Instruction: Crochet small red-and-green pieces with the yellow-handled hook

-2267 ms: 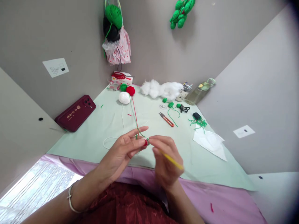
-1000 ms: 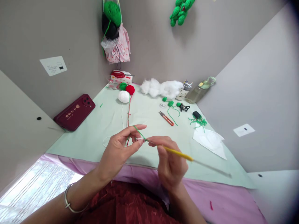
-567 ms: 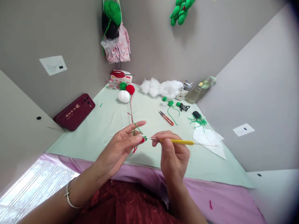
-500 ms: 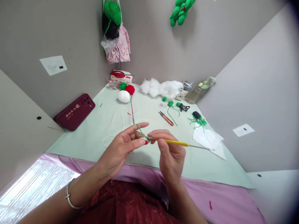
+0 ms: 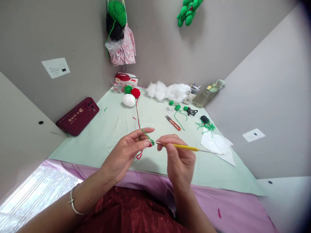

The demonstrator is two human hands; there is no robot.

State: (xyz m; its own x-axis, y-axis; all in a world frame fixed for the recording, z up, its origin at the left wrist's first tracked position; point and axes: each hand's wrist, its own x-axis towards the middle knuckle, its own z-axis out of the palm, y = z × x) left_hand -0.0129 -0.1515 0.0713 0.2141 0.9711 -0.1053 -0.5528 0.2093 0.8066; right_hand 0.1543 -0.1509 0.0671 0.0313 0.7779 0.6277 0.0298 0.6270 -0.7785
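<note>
Light is soft and bright; the lower left glares white, a faint shadow marks the pale green tablecloth (image 5: 218,171), the upper-right edge falls black.

You can read no text for certain here. Gold Chinese characters on your burgundy phone case (image 5: 78,117) are too small to make out. Faint print on the white wall plate (image 5: 55,68) at your left and red print on the white pack (image 5: 132,83) stay illegible too.
</note>
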